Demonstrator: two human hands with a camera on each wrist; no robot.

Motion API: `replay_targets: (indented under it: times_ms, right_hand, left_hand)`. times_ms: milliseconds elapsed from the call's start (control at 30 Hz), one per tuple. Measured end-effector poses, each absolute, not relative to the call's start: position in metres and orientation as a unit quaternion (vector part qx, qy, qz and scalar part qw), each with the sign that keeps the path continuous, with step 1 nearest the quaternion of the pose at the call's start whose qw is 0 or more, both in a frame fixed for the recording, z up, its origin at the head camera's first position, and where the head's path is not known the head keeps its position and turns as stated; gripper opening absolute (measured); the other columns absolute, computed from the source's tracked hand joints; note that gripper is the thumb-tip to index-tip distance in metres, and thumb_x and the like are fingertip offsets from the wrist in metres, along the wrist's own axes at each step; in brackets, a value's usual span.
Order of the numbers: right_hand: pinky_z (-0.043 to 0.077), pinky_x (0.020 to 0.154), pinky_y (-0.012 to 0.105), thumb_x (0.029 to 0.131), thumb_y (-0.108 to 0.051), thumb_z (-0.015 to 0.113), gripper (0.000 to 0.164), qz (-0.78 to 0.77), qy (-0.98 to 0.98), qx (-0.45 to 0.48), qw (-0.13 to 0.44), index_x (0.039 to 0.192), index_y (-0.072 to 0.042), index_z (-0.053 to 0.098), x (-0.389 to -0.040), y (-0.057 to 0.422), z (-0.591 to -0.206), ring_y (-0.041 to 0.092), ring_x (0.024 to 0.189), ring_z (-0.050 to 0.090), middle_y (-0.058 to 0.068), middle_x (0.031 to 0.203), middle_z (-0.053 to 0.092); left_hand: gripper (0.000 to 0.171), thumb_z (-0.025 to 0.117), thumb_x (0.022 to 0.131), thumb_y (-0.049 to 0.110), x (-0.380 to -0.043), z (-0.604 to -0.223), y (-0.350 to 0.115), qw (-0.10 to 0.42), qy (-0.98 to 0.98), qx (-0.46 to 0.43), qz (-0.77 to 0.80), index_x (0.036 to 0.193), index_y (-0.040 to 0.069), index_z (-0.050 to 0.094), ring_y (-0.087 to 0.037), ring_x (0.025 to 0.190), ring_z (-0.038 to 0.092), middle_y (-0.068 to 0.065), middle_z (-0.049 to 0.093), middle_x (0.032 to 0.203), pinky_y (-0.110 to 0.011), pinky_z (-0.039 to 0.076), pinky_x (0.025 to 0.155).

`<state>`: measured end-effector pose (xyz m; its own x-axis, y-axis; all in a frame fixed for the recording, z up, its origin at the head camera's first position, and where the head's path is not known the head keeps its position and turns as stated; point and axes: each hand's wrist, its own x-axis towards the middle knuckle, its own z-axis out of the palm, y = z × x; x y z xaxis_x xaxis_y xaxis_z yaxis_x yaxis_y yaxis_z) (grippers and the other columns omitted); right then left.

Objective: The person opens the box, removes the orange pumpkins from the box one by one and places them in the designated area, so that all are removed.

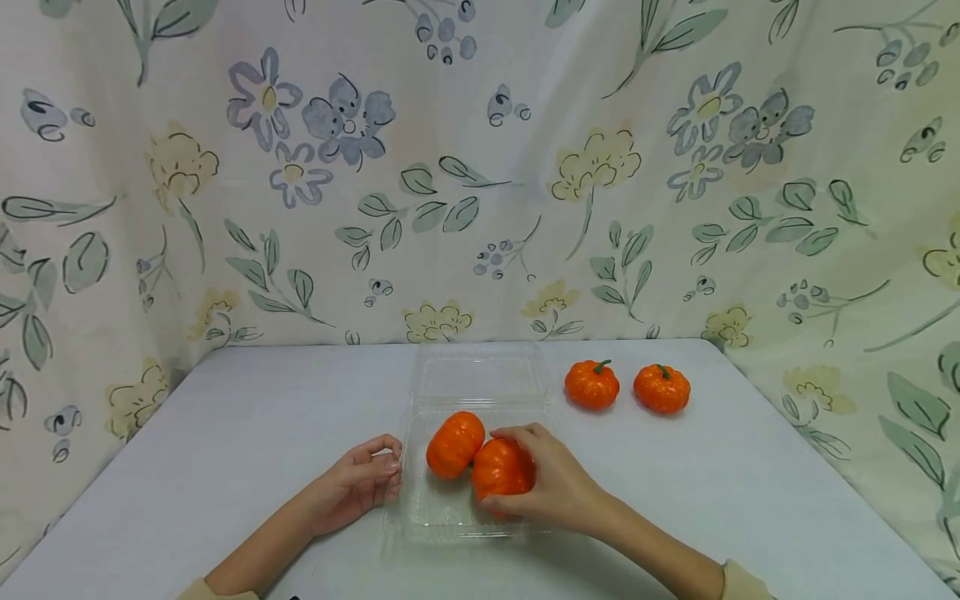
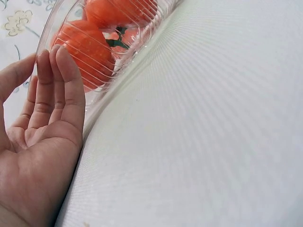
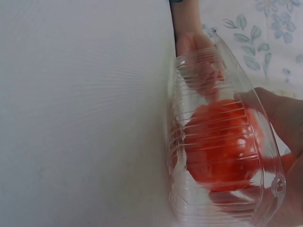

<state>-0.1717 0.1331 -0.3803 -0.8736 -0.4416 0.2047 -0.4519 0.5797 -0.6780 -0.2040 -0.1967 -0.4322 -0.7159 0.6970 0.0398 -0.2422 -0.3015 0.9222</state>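
A clear plastic clamshell container [image 1: 442, 521] lies on the table with its lid [image 1: 480, 375] folded back. Inside are two small orange toy pumpkins, the left one [image 1: 455, 445] tipped on its side. My right hand [image 1: 558, 483] grips the other pumpkin [image 1: 501, 473] from the right, thumb in front and fingers behind; that pumpkin [image 3: 222, 146] shows through the ribbed wall in the right wrist view. At the container's left side, my left hand [image 1: 356, 483] pinches the rim between thumb and fingertips, as the left wrist view shows of the hand [image 2: 45, 127].
Two more orange pumpkins with green stems, one [image 1: 592, 385] beside the lid and another [image 1: 662, 389] farther right, sit on the white table [image 1: 247, 425]. A flower-patterned curtain [image 1: 480, 167] hangs behind the table and along its sides.
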Motion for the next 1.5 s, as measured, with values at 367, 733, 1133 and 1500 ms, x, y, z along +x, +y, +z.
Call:
replay_targets:
  times_ms: [367, 733, 1133, 1500]
  right_hand:
    - [0.056, 0.096, 0.041, 0.077, -0.031, 0.093, 0.066, 0.388, -0.888, 0.246, 0.016, 0.131, -0.011, 0.062, -0.172, 0.135, -0.375, 0.021, 0.112, 0.06, 0.005, 0.123, 0.06]
    - [0.055, 0.094, 0.037, 0.077, -0.023, 0.091, 0.065, 0.403, -0.877, 0.26, 0.01, 0.13, -0.011, 0.054, -0.173, 0.14, -0.371, 0.02, 0.109, 0.061, 0.002, 0.12, 0.062]
    - [0.054, 0.094, 0.037, 0.081, -0.026, 0.089, 0.061, 0.394, -0.876, 0.278, -0.005, 0.133, -0.015, 0.059, -0.174, 0.146, -0.367, 0.02, 0.112, 0.059, 0.003, 0.125, 0.06]
    - [0.053, 0.086, 0.03, 0.083, -0.031, 0.089, 0.06, 0.396, -0.87, 0.294, -0.025, 0.129, -0.013, 0.053, -0.178, 0.153, -0.361, 0.018, 0.107, 0.059, 0.0, 0.12, 0.064]
  left_hand:
    - [0.021, 0.04, 0.11, 0.002, -0.204, -0.433, -0.197, 0.304, 0.503, 0.226, 0.777, 0.115, 0.016, 0.055, -0.007, 0.089, 0.064, 0.007, 0.065, 0.096, -0.023, 0.054, 0.085]
    - [0.021, 0.04, 0.111, 0.003, -0.204, -0.434, -0.197, 0.302, 0.504, 0.228, 0.776, 0.115, 0.017, 0.055, -0.007, 0.089, 0.063, 0.007, 0.065, 0.096, -0.022, 0.054, 0.085]
    - [0.022, 0.039, 0.11, 0.002, -0.204, -0.434, -0.197, 0.301, 0.504, 0.228, 0.777, 0.114, 0.017, 0.055, -0.007, 0.088, 0.063, 0.007, 0.065, 0.096, -0.023, 0.054, 0.084]
    - [0.019, 0.041, 0.111, 0.004, -0.206, -0.435, -0.198, 0.302, 0.517, 0.213, 0.772, 0.115, 0.017, 0.054, -0.007, 0.088, 0.063, 0.008, 0.065, 0.095, -0.023, 0.054, 0.084]
